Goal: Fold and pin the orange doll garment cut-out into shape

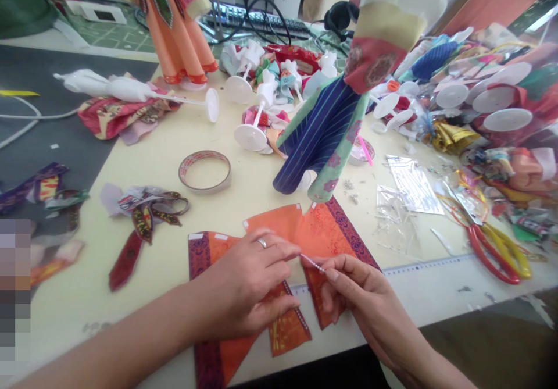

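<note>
Left orange panel: nearest of all, this left orange panel [203,319] lies flat under the left hand [265,272], purple border already on; no beads along what shows.
Beaded strip: and here's the finished-looking bit! The beaded strip [288,336], just below the left thumb, wears a row of beads down its right edge.
Right hand: the right hand [349,284] has thumb and forefinger closed on the bead string [313,263], a firm little pinch.
Left hand: thumb and forefinger spread apart, forefinger tip right at the string's other end; touching or only just beside it, I can't tell.
Bead string: stretched between the two hands, above the cloth, not yet lying along any edge that I can see.
Right orange panel: just beyond the pinch, the right orange panel [320,229], purple-bordered, white tabs at its top, no beads visible. Call the beading partway: one edge dressed, others apparently bare.
Scissors: well off to the right of the pinch, scissors [475,235] lie idle, no hand near.
Tape roll: beyond the left hand, the tape roll [204,157] sits untouched.
Blue-skirted figure: farther past the pinch stands a blue-skirted figure [326,127], fully clothed.
Orange-robed figure: farthest, beyond the left hand, the orange-robed figure [178,40] is dressed too.
</note>
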{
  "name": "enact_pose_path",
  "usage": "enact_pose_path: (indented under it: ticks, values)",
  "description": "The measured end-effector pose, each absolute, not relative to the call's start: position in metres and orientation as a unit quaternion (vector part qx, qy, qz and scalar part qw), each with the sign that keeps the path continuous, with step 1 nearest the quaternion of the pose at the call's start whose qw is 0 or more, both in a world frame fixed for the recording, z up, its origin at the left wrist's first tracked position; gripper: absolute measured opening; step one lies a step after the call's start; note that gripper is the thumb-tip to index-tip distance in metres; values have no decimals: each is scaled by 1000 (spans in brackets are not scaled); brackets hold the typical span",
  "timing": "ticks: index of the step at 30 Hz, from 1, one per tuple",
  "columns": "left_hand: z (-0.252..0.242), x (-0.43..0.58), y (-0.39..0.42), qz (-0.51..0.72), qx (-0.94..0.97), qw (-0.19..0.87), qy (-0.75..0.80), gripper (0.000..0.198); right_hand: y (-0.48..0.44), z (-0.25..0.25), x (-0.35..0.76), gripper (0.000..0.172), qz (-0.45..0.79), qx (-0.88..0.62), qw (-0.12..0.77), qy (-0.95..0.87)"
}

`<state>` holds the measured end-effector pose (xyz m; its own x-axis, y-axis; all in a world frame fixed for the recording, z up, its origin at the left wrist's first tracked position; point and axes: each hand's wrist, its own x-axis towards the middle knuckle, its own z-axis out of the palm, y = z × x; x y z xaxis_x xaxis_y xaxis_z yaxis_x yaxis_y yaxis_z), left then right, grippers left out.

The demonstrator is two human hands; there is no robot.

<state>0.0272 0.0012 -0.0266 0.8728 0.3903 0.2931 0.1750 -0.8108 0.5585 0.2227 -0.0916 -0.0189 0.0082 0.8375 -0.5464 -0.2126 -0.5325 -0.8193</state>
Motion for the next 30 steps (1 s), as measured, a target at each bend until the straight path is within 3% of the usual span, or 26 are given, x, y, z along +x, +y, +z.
enact_pose_path:
  ticks: [12, 30]
  values:
    - [-30, 24, 11, 278, 879, 285, 262, 10, -92, -17, 224, 21, 650, -578, 409, -275]
    - [-32, 26, 8, 266, 898, 279, 213, 7, -93, -17, 226, 21, 662, -577, 400, -262]
